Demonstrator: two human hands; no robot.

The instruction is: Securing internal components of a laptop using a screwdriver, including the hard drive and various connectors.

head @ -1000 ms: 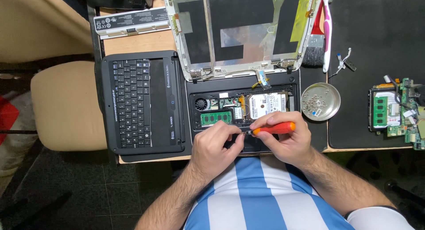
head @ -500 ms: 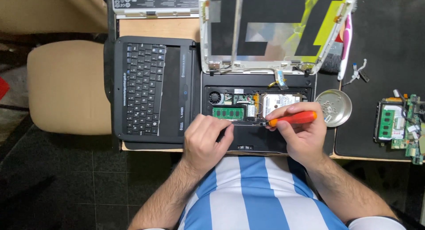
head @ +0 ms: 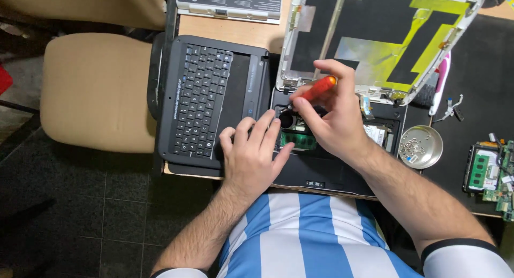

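Wooden desk edge, dark tiled floor below, tan padded chair well left of the hands.

Right hand: fingers curled closed around a screwdriver with an orange, smooth plastic handle; thumb and forefinger pinch it, shaft slanting down-left. Tip hidden by fingers, somewhere at the upper left corner of the open laptop base, just by the hinge.

Left hand: flat, fingers spread and loosely open, holding nothing. Palm presses on the seam between the base and the detached keyboard panel, matte black, lying just left of it. Fingertips close to a green memory module.

Above the right hand: stripped screen lid, white rim, black and yellow foil patches, silvery backing. Right of the wrist: round shiny metal dish with small screws. Further right: green circuit board on a black mat. Far above the left hand: grey battery pack.

Change since half a second ago: the screwdriver lay nearly level over the drive bay; now it is raised and angled toward the hinge corner. The left hand has slid slightly up.
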